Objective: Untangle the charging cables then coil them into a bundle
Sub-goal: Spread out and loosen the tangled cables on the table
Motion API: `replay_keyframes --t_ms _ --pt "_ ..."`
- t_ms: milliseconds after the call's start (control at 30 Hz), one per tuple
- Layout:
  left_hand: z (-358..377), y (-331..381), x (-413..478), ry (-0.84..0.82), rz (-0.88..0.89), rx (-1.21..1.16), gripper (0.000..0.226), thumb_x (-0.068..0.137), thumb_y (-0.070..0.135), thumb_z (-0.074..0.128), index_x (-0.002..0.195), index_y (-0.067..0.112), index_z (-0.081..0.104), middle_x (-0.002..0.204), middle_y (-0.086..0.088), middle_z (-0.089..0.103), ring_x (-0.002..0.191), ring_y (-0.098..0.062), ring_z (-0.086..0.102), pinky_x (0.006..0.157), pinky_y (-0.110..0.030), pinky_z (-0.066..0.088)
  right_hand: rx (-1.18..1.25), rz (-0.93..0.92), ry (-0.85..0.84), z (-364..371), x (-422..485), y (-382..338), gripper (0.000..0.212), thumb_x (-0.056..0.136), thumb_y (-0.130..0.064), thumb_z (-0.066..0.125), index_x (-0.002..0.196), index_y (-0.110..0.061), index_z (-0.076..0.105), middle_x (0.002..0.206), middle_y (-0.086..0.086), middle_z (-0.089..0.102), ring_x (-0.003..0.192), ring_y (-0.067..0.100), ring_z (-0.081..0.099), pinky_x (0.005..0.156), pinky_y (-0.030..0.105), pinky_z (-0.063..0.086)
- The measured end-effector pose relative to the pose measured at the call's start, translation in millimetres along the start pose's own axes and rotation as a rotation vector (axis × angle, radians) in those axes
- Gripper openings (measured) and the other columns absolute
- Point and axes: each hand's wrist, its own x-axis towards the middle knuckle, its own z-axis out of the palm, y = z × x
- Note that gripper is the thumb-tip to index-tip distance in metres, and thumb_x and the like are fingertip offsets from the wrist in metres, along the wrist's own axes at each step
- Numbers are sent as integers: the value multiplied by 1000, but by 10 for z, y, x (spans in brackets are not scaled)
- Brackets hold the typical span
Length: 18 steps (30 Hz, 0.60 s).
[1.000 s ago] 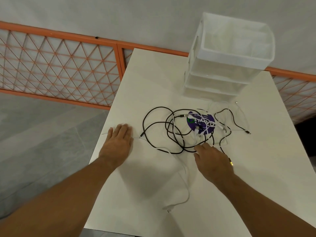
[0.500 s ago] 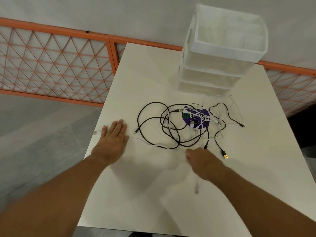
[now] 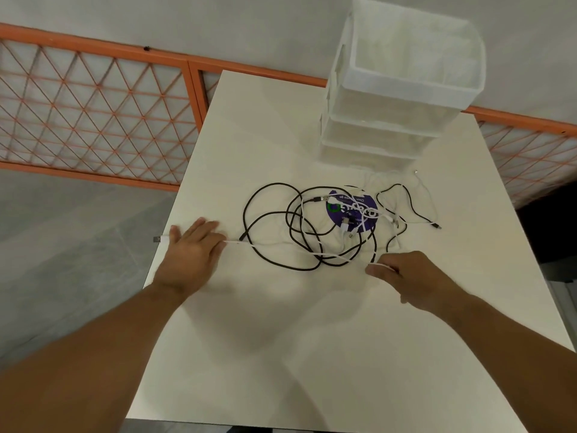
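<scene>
Both forearms reach in from the near edge over the white desk point(image 3: 281, 339). L hand point(image 3: 193, 254) lies flat, palm down, fingers straight & together, near the desk's left edge, pressing the white cable point(image 3: 249, 243) onto the top; the cable's USB plug point(image 3: 157, 239) sticks out just past the thumb side. R hand point(image 3: 406, 276) is over to the right, fingers curled, pinching the same white cable at thumb & forefinger. The cable runs betw. the 2 hands, crossing the near side of the black cable tangle point(image 3: 299, 226). Tangle sits mid-desk in loose overlapping loops, w/ more white leads mixed in. Its right part lies over a purple disc point(image 3: 352, 209). A thin black lead point(image 3: 409, 201) trails off right. Beyond, a stack of translucent bins point(image 3: 390, 98) stands at the far edge. Behind the desk is an orange lattice fence point(image 3: 93, 110).
</scene>
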Motion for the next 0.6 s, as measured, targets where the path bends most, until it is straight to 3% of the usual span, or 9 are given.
replay_keyframes --t_ms 67,133,233,367,467,600 --pt "-42 59 31 95 -8 -44 41 95 30 36 98 7 70 107 -10 67 104 -36 62 92 -58 43 158 66 6 -46 8 -29 44 91 -49 57 70 -11 63 49 -5 48 44 13 47 49 24 40" --pt "-141 146 84 131 -82 -106 31 99 21 42 101 5 68 91 -11 62 85 -37 59 78 -48 51 246 100 -22 -80 35 -33 46 93 -52 51 70 -16 70 53 -2 52 52 11 45 56 24 36" --pt "-256 235 181 105 -153 -146 23 100 19 45 103 7 64 90 -11 59 81 -34 58 69 -40 49 289 128 -47 -181 57 -31 58 97 -54 42 67 -11 66 58 -2 45 53 13 41 58 25 33" --pt "-449 317 294 -6 -205 -119 50 98 49 40 67 10 51 66 -3 53 66 -26 53 60 -35 42 -194 -53 4 -311 80 47 56 98 -52 40 58 -13 43 57 -2 49 57 14 46 58 26 36" --pt "-584 415 362 -108 -187 -33 58 94 57 45 60 10 45 58 -4 50 60 -23 50 52 -31 33 -580 -140 76 -343 125 89 54 98 -58 29 62 -19 41 67 -3 54 68 17 52 64 28 40" --pt "-693 515 442 -170 -99 101 54 96 55 42 60 16 45 60 0 51 63 -21 50 52 -30 29 -659 -143 118 -444 213 96 50 99 -57 27 74 -23 53 79 -2 57 74 19 54 67 29 38"
